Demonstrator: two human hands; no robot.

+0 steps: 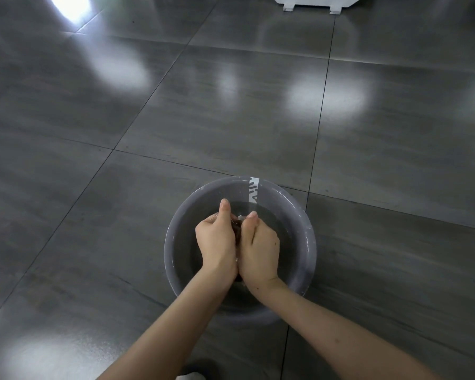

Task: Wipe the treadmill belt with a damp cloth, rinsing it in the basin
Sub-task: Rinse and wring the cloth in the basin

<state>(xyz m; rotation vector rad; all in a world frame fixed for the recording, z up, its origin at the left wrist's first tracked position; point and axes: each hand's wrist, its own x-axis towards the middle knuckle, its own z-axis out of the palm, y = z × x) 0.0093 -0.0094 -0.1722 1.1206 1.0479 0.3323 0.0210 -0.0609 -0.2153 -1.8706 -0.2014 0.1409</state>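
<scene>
Shiny dark grey floor tiles (231, 105) lie all around us. The round grey plastic basin (296, 215) sits on them, right under our arms, and we think that is so we can reach the water easily. We cannot see the treadmill belt from here. Our left hand (217, 239) and right hand (259, 242) are curled tight, side by side, over the water. They squeeze the small dark wet cloth (237, 227) between them, and only a bit of it peeks out. We think we squeeze here so the dirty water drops back in. A white strip (254, 190) sticks on the far rim.
</scene>
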